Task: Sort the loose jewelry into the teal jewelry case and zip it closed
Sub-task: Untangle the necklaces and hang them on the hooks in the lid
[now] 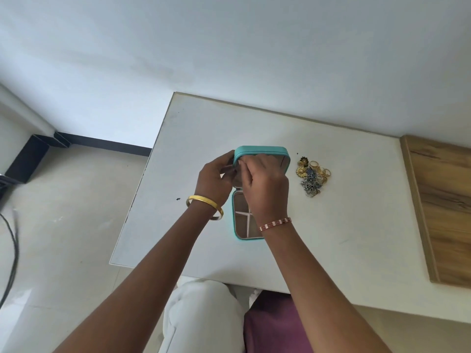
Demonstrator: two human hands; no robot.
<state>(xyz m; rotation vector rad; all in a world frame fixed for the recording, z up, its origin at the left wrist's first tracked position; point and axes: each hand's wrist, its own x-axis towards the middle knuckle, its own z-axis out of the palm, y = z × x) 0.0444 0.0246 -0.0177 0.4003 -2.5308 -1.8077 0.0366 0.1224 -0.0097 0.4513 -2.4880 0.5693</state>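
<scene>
Head view: one teal case lies open mid-surface, lid raised at the far side, beige lining, white dividers in the near tray. Left hand grips the lid's left corner; right hand is curled at the lid's inside, holding what I cannot tell. One jewelry pile, gold and silver, lies just right of the case.

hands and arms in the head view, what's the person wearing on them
Both forearms are bare, with no sleeves. The left hand has a plain gold bangle at the wrist. The right hand has a thin pink and white beaded bracelet.
</scene>
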